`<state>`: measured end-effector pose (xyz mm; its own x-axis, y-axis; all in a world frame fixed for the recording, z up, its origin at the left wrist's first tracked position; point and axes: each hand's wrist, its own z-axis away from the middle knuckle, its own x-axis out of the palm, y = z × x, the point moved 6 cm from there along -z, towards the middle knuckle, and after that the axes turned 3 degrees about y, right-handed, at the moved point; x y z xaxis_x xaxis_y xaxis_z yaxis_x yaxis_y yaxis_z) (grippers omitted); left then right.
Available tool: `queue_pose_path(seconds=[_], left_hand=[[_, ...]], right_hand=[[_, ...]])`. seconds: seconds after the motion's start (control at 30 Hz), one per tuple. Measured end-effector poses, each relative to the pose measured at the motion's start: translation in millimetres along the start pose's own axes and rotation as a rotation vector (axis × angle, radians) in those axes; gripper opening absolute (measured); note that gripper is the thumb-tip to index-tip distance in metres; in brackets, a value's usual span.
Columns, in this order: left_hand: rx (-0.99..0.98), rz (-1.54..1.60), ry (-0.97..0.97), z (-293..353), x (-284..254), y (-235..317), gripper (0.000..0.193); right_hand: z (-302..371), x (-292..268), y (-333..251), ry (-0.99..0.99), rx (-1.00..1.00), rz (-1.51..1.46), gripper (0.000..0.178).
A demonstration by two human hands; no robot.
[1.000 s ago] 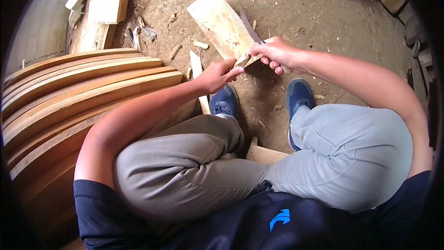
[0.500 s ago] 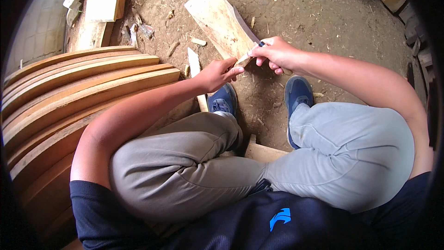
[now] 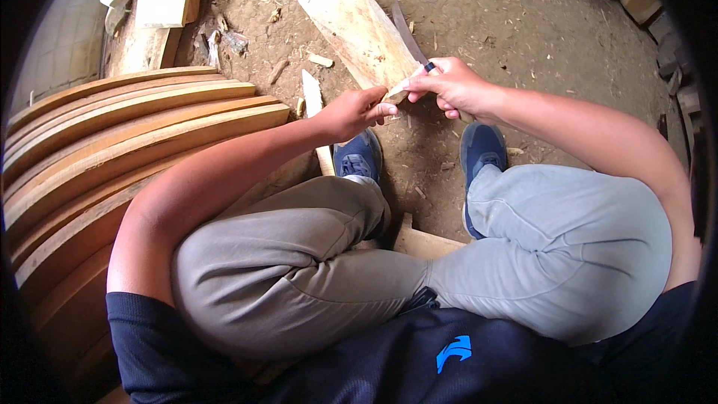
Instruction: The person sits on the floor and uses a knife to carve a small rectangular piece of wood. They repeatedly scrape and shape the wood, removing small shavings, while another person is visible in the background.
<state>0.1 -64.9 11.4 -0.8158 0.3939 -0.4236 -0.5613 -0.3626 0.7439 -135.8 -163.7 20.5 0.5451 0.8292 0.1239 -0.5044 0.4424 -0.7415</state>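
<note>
My left hand (image 3: 359, 114) is closed on one end of a small pale piece of wood (image 3: 397, 93), pinched between thumb and fingers. My right hand (image 3: 456, 90) grips a knife (image 3: 408, 36) with a dark, slightly curved blade and a black collar; most of its handle is hidden in the palm. The right fingertips also meet the far end of the small piece. Just beyond both hands, a thick wooden block (image 3: 355, 26) lies on the dirt, and the blade points away from me along its right side.
Curved boards (image 3: 142, 116) are stacked at my left. A pointed wood strip (image 3: 313, 101) lies by my left shoe (image 3: 357, 155). Chips are scattered on the dirt floor (image 3: 493, 22). More timber (image 3: 642, 0) lines the far right, and a pale cut block (image 3: 168, 4) sits at the far left.
The knife blade has swung to the right, and a gap now shows between its tip and the block's edge. Both hands remain at the small piece of wood.
</note>
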Motion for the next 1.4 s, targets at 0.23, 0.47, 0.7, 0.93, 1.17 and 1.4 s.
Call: queue_pose_path(seconds=[0.23, 0.47, 0.7, 0.93, 1.17, 1.4], left_hand=[[0.016, -0.010, 0.006, 1, -2, -2, 0.042], [-0.022, 0.016, -0.029, 0, -2, -5, 0.042], [-0.062, 0.094, -0.059, 2, 0, -5, 0.042], [-0.056, 0.168, -0.040, 2, 1, -8, 0.042], [-0.018, 0.115, -0.044, 2, 0, -1, 0.042], [-0.039, 0.017, -0.053, 2, -2, 2, 0.045]], right_hand=[[0, 1, 0, -0.016, -0.039, -0.018, 0.027], [1, 1, 1, -0.036, -0.046, -0.041, 0.027], [7, 2, 0, -0.075, -0.037, -0.044, 0.030], [10, 5, -3, -0.071, -0.034, -0.003, 0.033], [11, 4, -1, -0.047, -0.034, 0.009, 0.031], [10, 4, -2, -0.015, -0.049, 0.020, 0.023]])
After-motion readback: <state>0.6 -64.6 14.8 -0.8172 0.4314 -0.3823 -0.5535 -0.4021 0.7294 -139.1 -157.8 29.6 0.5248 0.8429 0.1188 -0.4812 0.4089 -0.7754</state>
